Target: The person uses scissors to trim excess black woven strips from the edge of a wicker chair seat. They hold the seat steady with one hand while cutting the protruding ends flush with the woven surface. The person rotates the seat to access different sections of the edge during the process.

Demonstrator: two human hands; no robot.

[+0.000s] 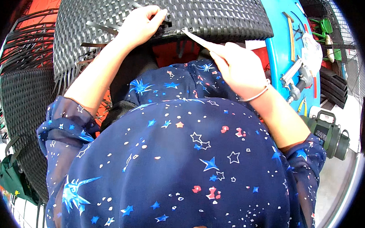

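Note:
A large panel of woven black plastic strips (204, 12) lies in front of me, its near edge toward my body. My left hand (144, 23) is over that edge, thumb and forefinger pinched together beside a small dark gap (167, 24) in the weave. What the pinch holds is hidden. Loose flat strips (102, 27) stick out to the left of my wrist. In my right hand (240, 65) is a thin, pale, pointed tool (196, 38), gripped between thumb and fingers. Its tip meets the woven edge just right of the gap.
A blue surface (278, 67) on the right carries a hammer (292, 35), a power tool (302, 81), pliers (302, 106) and a clear plastic bag (311, 50). Further woven black pieces (24, 105) stand at the left. A dark green lidded container (328, 132) sits at the lower right.

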